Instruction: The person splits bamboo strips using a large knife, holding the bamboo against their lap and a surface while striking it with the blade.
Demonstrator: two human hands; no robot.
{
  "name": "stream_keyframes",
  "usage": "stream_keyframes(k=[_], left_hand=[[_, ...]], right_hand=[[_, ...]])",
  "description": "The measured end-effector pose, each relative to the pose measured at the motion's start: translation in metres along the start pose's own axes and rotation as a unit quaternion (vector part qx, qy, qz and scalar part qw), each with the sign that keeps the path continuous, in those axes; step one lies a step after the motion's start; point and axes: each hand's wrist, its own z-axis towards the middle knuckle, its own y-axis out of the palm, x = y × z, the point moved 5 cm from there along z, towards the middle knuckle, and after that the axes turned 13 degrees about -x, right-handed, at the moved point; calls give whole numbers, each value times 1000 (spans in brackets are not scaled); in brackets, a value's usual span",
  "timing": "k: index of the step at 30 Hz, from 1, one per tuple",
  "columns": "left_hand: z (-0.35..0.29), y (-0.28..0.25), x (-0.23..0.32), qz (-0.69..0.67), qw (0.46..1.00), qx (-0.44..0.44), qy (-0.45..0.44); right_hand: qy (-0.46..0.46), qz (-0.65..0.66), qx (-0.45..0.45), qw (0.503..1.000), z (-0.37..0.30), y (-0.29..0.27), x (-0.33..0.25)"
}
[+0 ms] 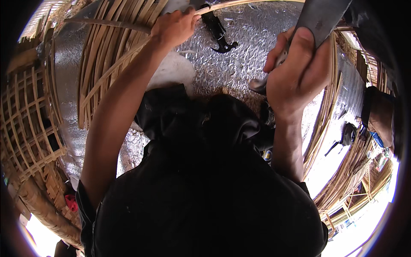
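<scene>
My left hand [174, 28] is closed around a thin bamboo strip [229, 5], whose pale length bends away to the right along the top edge. In my right hand [297, 77] is a machete [323, 17]; my thumb presses on its broad grey blade, which points up and out of the picture. The dark, curved end of its handle [257, 85] shows beside my fingers. Between my hands, past my knees, a black claw hammer [216, 32] lies on a crinkled silver foil sheet [244, 51].
A stack of long bamboo strips [100, 64] lies at the left, with an open bamboo lattice [28, 115] farther left. More strips [342, 184] are bundled at the right, near a small black bag [348, 135]. Something white [175, 70] lies by my left knee.
</scene>
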Motion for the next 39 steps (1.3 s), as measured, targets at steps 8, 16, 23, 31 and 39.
stream_keyframes(k=[8,16,23,31,39], left_hand=[[-3,-7,0,7,999,-41,-23],[-3,-1,0,-13,997,-69,17],[-1,-2,-1,37,996,-78,-11],[7,-13,-4,55,998,4,35],[0,2,-7,37,999,-25,9]], right_hand=[[9,-46,-3,999,-20,24,65],[161,-200,-281,925,-47,75,122],[-35,-31,11,999,9,-2,13],[149,-241,-257,924,-65,68,130],[32,-25,4,999,-2,-7,19]])
